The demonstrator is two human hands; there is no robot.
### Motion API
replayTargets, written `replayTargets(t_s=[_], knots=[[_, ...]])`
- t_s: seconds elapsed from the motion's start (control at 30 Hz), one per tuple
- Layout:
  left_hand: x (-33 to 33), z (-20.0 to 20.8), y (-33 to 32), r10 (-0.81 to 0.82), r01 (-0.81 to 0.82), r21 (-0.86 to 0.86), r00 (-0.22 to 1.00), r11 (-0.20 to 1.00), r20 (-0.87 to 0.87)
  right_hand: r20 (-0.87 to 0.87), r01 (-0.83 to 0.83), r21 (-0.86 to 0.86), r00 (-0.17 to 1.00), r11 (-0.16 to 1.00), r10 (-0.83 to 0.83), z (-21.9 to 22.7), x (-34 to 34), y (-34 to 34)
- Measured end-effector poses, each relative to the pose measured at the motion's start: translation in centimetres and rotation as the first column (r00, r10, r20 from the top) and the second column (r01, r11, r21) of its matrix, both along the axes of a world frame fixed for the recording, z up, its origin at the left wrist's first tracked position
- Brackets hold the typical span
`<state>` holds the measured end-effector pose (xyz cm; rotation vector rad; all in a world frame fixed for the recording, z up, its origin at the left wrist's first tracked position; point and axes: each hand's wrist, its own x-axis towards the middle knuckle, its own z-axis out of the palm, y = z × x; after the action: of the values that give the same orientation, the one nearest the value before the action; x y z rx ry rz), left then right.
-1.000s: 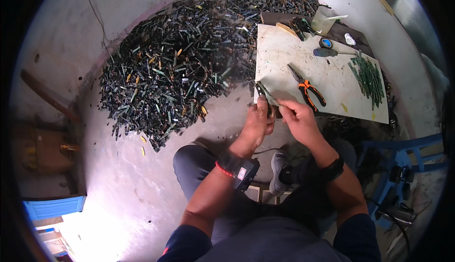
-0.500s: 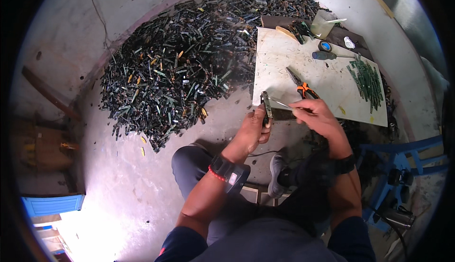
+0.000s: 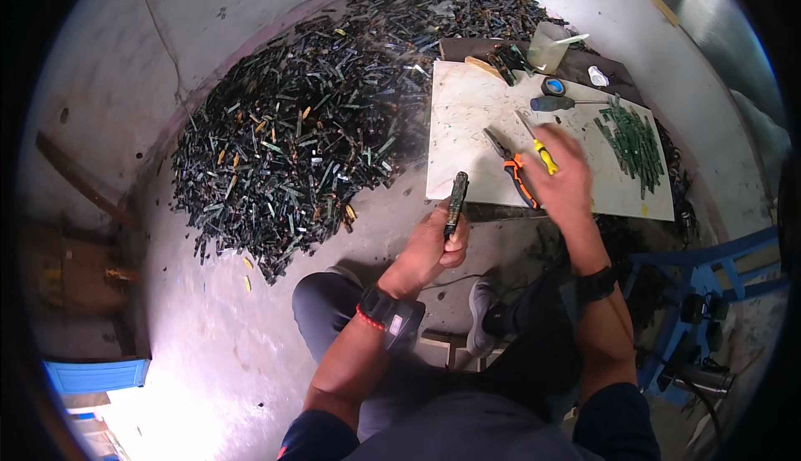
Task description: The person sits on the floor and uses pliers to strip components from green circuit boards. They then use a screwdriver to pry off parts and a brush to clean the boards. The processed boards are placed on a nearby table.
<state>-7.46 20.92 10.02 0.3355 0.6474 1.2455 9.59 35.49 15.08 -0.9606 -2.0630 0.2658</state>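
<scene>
My left hand (image 3: 431, 240) is closed around a narrow dark strip-shaped part (image 3: 456, 204), which stands up out of the fist just off the front edge of the white board. Over the board, my right hand (image 3: 569, 179) is smeared by motion. A screwdriver with a yellow handle (image 3: 547, 158) lies against its fingers, its thin shaft toward the far left; whether the fingers grip it cannot be made out. Orange-and-black pliers (image 3: 524, 186) lie on the board just left of that hand, one handle partly hidden by it.
On the white board (image 3: 467, 110) lie a dark-handled screwdriver (image 3: 554, 104), a tape roll (image 3: 552, 86) and a pile of green strips (image 3: 634, 144). A plastic cup (image 3: 546, 48) stands behind. A large heap of dark strips (image 3: 292, 127) covers the floor at left. A blue chair (image 3: 709, 273) is at right.
My right hand has drawn the yellow screwdriver away from the dark part and moved it over the board. My left hand still grips the part, slightly lower. The whole view has shifted a little.
</scene>
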Motion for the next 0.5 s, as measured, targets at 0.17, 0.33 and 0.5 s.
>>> replayTargets(t_s=[0.17, 0.33, 0.5], knots=[[0.3, 0.4, -0.4, -0.057, 0.056, -0.017, 0.998, 0.998, -0.034, -0.049, -0.493, -0.45, 0.847, 0.745, 0.53, -0.3, -2.3, -3.2], [0.6, 0.9, -0.2, -0.073, 0.079, -0.116, 0.996, 0.99, 0.051, -0.01, -0.513, -0.607, 0.768, 0.606, 0.64, -0.5, -1.8, -1.5], [0.3, 0.2, -0.8, -0.172, 0.172, -0.057, 0.985, 0.984, -0.004, 0.036, -0.537, -0.53, 0.759, 0.656, 0.65, 0.4, -1.5, -1.6]])
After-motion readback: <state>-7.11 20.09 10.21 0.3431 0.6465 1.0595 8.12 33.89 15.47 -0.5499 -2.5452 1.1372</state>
